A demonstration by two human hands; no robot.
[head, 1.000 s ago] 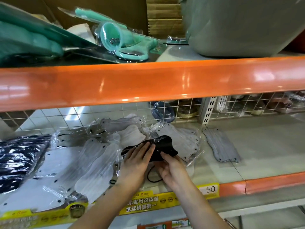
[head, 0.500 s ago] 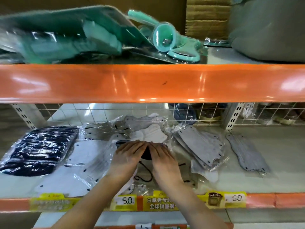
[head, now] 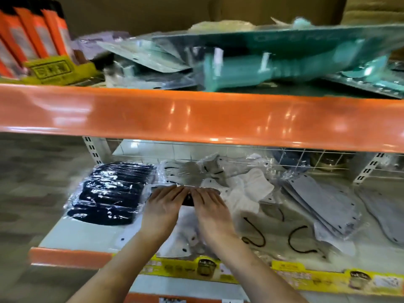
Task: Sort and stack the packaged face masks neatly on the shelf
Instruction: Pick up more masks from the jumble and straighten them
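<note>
My left hand (head: 162, 206) and my right hand (head: 209, 208) lie side by side with straight fingers on a black face mask (head: 188, 200), pressing it onto clear-wrapped white masks (head: 244, 189) in the middle of the shelf (head: 83, 235). Only a strip of the black mask shows between and beyond my fingers. A wrapped stack of dark navy masks (head: 113, 193) sits to the left. A fanned pile of grey masks (head: 323, 202) lies to the right, with a single grey mask (head: 384, 215) beyond it.
An orange beam (head: 196, 117) of the upper shelf hangs low over the work area, loaded with teal packaged goods (head: 273, 66) and orange packs (head: 32, 33). A wire grid (head: 240, 149) closes the back. Loose black ear loops (head: 255, 237) lie near the yellow price labels (head: 306, 278).
My hands carried the black mask leftwards and back, then flattened over it. The camera swung left, so the navy stack and the shelf's left end are now in view.
</note>
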